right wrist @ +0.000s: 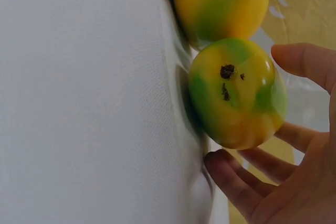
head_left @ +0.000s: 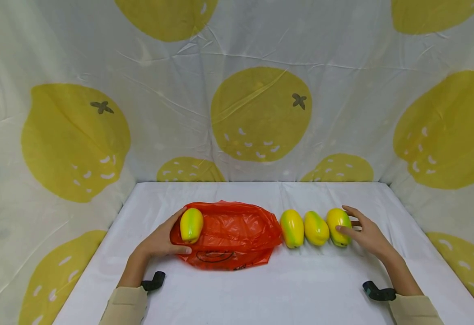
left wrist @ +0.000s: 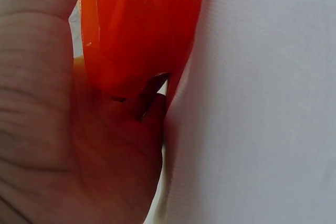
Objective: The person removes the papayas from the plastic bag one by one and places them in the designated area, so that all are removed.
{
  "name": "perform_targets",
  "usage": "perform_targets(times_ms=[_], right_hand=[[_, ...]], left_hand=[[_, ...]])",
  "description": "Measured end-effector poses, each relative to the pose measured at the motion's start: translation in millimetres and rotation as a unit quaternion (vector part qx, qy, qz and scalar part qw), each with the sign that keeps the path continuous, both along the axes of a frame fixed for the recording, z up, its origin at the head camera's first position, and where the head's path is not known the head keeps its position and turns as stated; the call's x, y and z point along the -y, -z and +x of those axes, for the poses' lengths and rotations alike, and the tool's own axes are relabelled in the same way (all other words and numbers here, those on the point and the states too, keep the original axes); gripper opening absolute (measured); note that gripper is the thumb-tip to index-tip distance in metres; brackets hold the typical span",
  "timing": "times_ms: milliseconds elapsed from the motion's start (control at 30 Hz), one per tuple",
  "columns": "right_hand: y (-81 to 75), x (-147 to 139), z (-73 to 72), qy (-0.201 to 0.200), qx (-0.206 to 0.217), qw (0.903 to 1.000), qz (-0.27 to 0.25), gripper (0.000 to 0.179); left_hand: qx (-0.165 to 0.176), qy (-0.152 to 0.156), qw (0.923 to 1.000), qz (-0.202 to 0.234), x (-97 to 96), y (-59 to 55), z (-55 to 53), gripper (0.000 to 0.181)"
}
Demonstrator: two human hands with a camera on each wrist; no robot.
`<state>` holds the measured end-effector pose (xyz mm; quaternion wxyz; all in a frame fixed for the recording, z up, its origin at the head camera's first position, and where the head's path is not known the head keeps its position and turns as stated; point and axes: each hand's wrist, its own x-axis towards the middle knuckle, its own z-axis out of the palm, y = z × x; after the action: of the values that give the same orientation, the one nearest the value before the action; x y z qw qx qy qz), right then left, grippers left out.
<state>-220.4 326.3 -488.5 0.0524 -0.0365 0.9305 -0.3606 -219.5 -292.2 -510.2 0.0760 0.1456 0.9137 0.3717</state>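
Note:
A red plastic bag (head_left: 237, 225) lies on its side with its mouth spread. One glossy yellow-green mango (head_left: 191, 225) rests at the left end of its opening. My left hand (head_left: 160, 239) grips that end of the bag, thumb in front and fingers partly hidden behind. In the left wrist view the red plastic (left wrist: 142, 30) lies between thumb and palm. My right hand (head_left: 369, 234) is around the rightmost mango (head_left: 337, 223), fingers spread. The right wrist view shows the thumb (right wrist: 302, 60) just off this mango (right wrist: 236, 95), with other fingers behind and below it.
Two more mangoes, one (head_left: 292, 228) beside the bag's right end and another (head_left: 316, 228) in the middle, complete the row. A white cloth (head_left: 294, 289) covers the table. Lemon-printed curtains (head_left: 172, 108) rise at the back and both sides.

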Motion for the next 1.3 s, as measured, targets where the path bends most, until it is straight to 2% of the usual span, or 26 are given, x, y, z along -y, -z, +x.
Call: perform_targets(times_ms=[233, 600, 933, 1300], right_hand=[[-0.2, -2.4, -2.1, 0.006, -0.005, 1.0000, -0.004, 0.085], [-9.8, -2.2, -1.6, 0.018, -0.042, 0.9987, -0.024, 0.077], [-17.4, 9.2, -0.3, 0.016, -0.088, 0.9957, -0.024, 0.074], [-30.7, 30.8, -1.0, 0.001, -0.146, 0.9878, -0.053, 0.068]], left_hand=[[-0.003, 0.000, 1.0000, -0.004, 0.0, 0.7, -0.7, 0.128], [-0.002, 0.004, 0.9999, 0.012, -1.2, -0.9, -0.8, 0.129], [-0.006, 0.006, 0.9999, 0.009, 0.2, -2.4, -0.2, 0.127], [-0.004, 0.007, 0.9998, 0.016, 3.7, 0.2, -1.0, 0.123]])
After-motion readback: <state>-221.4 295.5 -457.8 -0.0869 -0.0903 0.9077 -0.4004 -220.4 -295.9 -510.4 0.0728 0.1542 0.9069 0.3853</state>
